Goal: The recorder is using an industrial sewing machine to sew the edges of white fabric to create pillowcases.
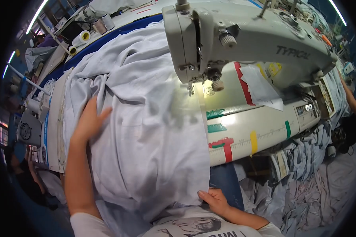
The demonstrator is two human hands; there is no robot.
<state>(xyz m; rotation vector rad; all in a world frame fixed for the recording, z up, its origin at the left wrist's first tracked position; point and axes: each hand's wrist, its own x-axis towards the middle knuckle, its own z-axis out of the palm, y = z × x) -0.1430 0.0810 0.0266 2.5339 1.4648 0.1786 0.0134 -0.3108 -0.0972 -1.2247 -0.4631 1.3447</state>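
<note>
Nearest, the right hand [214, 200] is pinching the near hem of the large pale grey woven cloth [146, 130], thumb on top. The left hand [89, 121] is lying spread flat further along it. The cloth is running lengthwise away from both, toward the needle of the cream industrial sewing machine [241, 43]. Beyond, 2 thread cones [103, 24] are standing.

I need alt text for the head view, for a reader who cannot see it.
A person's left hand lies flat on pale grey fabric spread under a sewing machine, while the right hand pinches its near edge. Coloured tape marks the table.
</note>
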